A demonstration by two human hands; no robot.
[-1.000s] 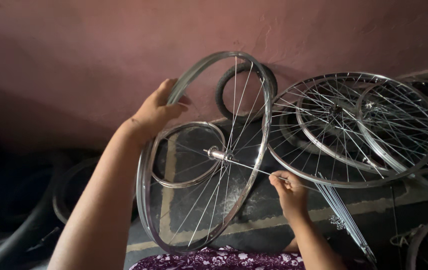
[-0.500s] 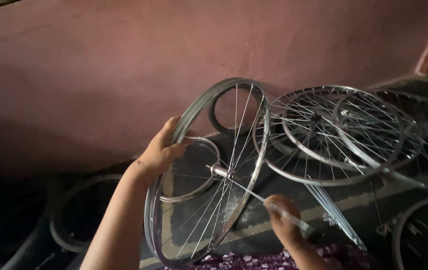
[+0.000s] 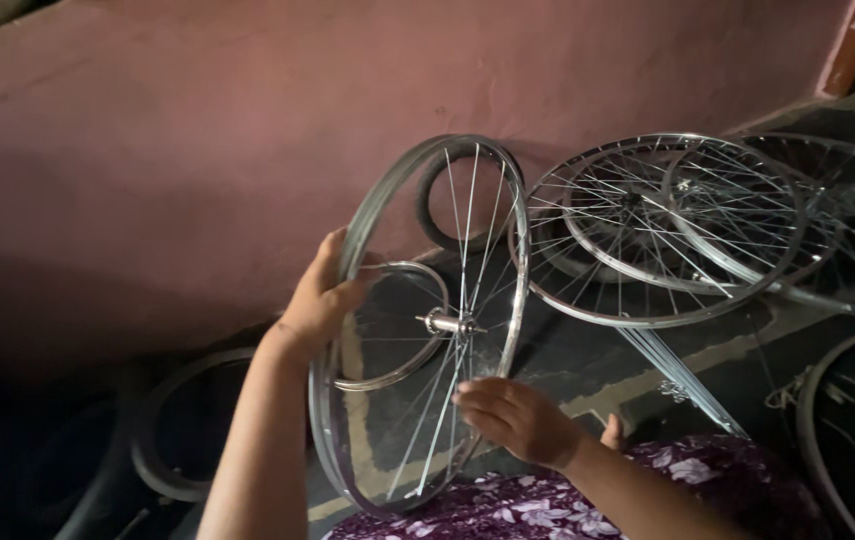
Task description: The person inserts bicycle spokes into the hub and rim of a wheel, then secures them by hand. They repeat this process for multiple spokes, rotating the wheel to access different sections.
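A shiny spoked bicycle wheel rim (image 3: 511,300) stands upright on edge in front of me, with its silver hub (image 3: 445,323) in the middle. My left hand (image 3: 323,298) grips the rim's left side near the top. My right hand (image 3: 516,418) rests with spread fingers against the spokes on the lower right, below the hub. I cannot tell whether it still holds a thin tool. The wheel's bottom rests near my purple flowered lap (image 3: 508,508).
Several more spoked wheels (image 3: 648,235) lean against the pink wall (image 3: 198,150) at right. A black tyre (image 3: 435,215) sits behind the held wheel. Bare rims (image 3: 163,440) lie on the dark floor at left. Another rim (image 3: 838,440) shows at the right edge.
My right hand has moved from holding a thin tool near the hub to lying with spread fingers on the lower spokes. The view has shifted, so the wheels sit lower and more central.
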